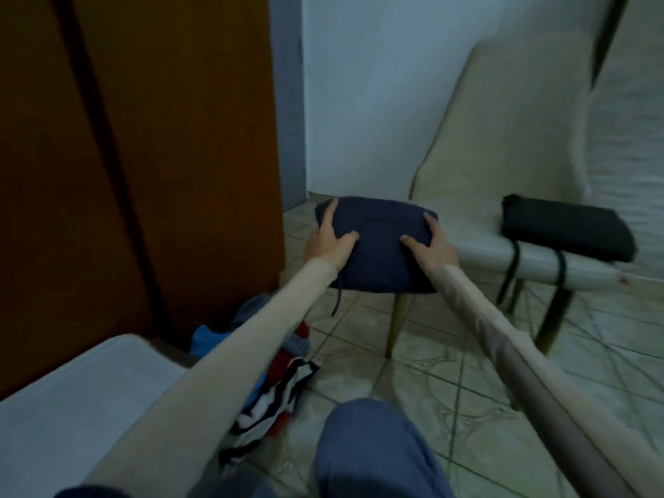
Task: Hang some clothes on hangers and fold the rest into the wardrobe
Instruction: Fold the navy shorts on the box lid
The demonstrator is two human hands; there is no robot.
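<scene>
A folded dark navy garment (379, 242) is held up in front of me between both hands, with a cord dangling from its lower left. My left hand (332, 242) grips its left side, thumb on top. My right hand (431, 246) grips its right side the same way. A second folded black garment (564, 230) lies on the seat of a cream chair (478, 242) to the right. A heap of loose clothes (280, 364), blue, red and striped, lies on the floor at lower left. The brown wardrobe (143, 156) stands shut at left.
A white-covered bed edge (72, 418) fills the lower left corner. My knee in blue trousers (373, 447) is at bottom centre. The floor (449, 354) is tiled. A pale wall rises behind the chair.
</scene>
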